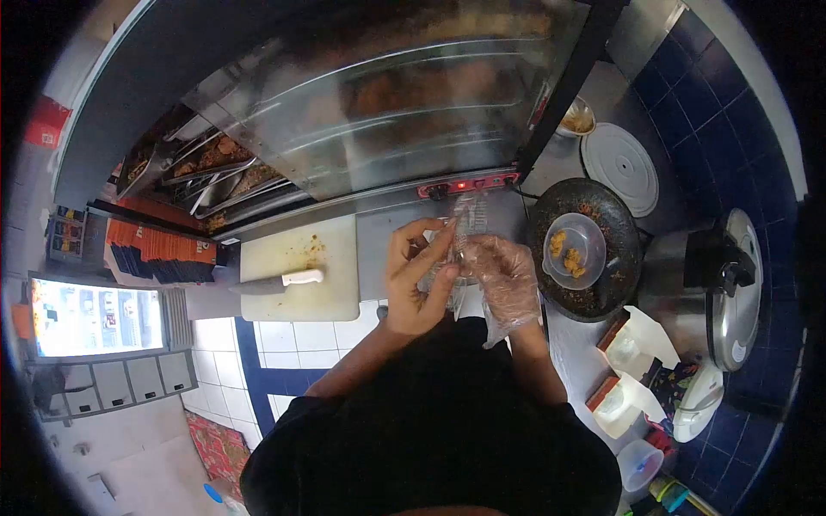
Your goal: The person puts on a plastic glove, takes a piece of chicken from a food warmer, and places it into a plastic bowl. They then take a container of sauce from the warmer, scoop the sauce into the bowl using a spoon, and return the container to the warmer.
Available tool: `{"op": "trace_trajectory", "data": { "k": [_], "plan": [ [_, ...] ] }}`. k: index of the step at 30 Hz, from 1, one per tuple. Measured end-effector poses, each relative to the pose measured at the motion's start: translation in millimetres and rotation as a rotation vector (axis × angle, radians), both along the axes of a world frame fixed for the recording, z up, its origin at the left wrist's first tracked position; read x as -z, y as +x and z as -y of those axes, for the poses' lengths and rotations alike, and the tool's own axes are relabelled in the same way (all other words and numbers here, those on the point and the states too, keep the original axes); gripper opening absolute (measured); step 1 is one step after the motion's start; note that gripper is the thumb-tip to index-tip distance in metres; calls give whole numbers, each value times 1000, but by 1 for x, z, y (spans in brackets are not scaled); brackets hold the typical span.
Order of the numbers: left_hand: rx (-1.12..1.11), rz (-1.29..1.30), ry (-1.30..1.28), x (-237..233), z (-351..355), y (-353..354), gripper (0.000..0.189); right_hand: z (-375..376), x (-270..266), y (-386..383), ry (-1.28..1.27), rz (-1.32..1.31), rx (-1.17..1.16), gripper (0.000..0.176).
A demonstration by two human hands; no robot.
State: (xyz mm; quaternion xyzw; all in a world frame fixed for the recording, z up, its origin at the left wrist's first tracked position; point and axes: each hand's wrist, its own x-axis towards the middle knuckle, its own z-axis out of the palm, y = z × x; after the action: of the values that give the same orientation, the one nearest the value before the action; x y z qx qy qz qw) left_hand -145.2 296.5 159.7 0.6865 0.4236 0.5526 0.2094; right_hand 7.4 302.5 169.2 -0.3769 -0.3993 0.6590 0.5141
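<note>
Both hands meet over the counter edge, in front of the glass food cabinet (387, 103). My left hand (417, 275) is bare, its thumb and fingers bent around a clear, ribbed plastic item (469, 219). My right hand (503, 275) wears a thin transparent plastic glove and pinches the same clear item from the other side. The item's lower part is hidden by the fingers. Left of the hands, a knife (280, 282) with a white handle lies on a cutting board (340, 249).
At the right, a clear bowl (574, 251) with yellowish food sits in a dark pan (619, 288). Beyond are a white lid (619, 169), a large metal cooker (675, 275) and two open boxes (632, 344). Trays of food (224, 163) stand inside the cabinet's left end.
</note>
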Motion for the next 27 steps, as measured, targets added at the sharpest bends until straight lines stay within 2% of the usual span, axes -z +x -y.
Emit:
{"op": "trace_trajectory", "data": {
  "k": [4,10,12,15,18,21,24,27],
  "plan": [
    [0,12,-36,-1,4,1,40,1,5,-1,93,62,-5,19],
    [-24,-20,-16,2,6,-1,38,7,2,-4,59,78,35,16],
    [-45,-28,-54,-2,9,2,38,9,5,-7,114,190,104,16],
    [-112,-207,96,2,6,4,39,10,-8,-12,275,412,161,15],
    [-114,-263,23,6,9,5,41,6,-2,-14,352,536,162,14],
    [-118,-302,98,11,6,4,42,2,-1,-15,442,697,194,15],
    [-118,-240,-4,10,7,4,41,0,4,-15,538,816,228,19],
    [-181,-157,0,13,2,5,22,3,1,-11,556,827,215,20]
  ]
}}
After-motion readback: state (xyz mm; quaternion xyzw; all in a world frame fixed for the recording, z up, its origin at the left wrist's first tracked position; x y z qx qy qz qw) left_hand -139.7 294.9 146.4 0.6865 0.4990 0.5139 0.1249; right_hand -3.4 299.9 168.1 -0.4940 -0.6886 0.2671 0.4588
